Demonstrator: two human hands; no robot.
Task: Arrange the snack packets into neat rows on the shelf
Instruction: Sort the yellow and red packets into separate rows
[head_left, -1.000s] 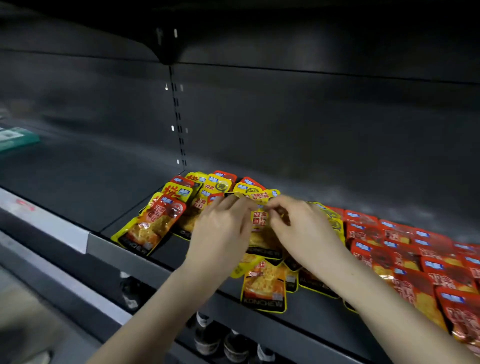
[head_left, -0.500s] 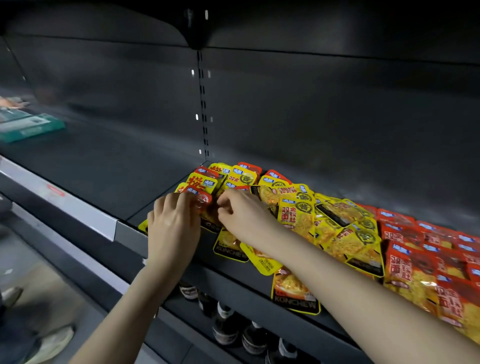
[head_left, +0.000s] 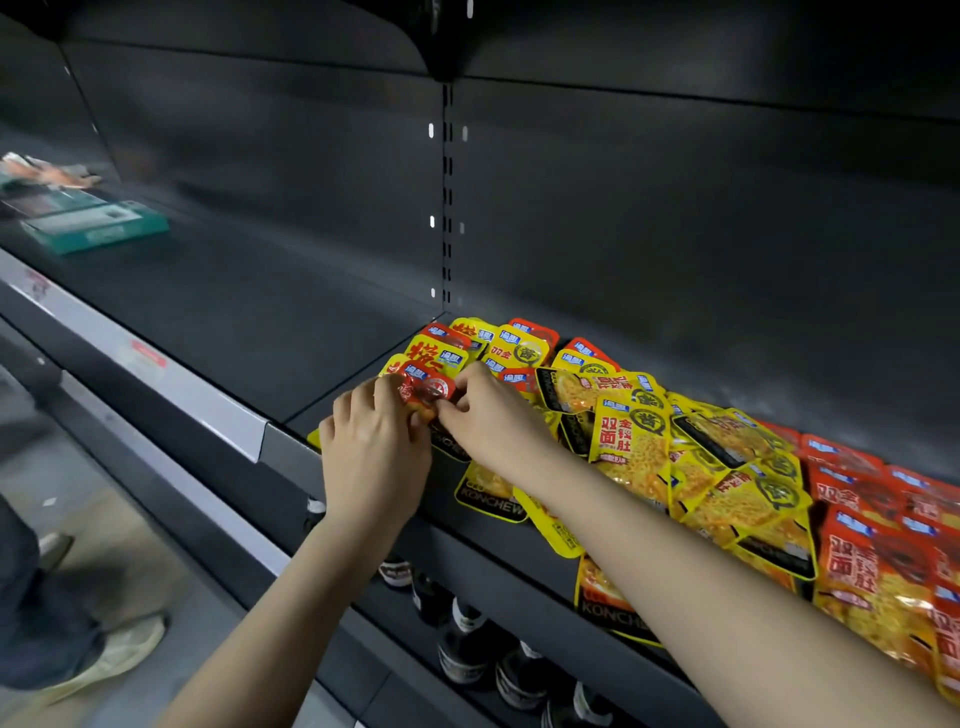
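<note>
**Hands meet on one red packet at the end of the pile**

Both of my hands are on a small red snack packet (head_left: 426, 387) at the left end of the heap on the dark shelf (head_left: 234, 312). My left hand (head_left: 371, 452) has its fingers curled against the packet's left edge, and my right hand (head_left: 493, 415) pinches its right edge between thumb and fingertips. The packet sits on top of other red and yellow ones near the shelf's front lip. To the right of my right forearm, yellow packets (head_left: 634, 447) lie overlapped at mixed angles, and several of them hang over the front edge. Beyond them, at the far right, is a block of larger red packets (head_left: 872, 545). Dark bottles (head_left: 462, 654) stand on the level below. A green box (head_left: 98, 228), blurred, lies far to the left on the same shelf level, well apart from the snacks. A pale shoe (head_left: 114, 649) shows on the floor at lower left.
</note>
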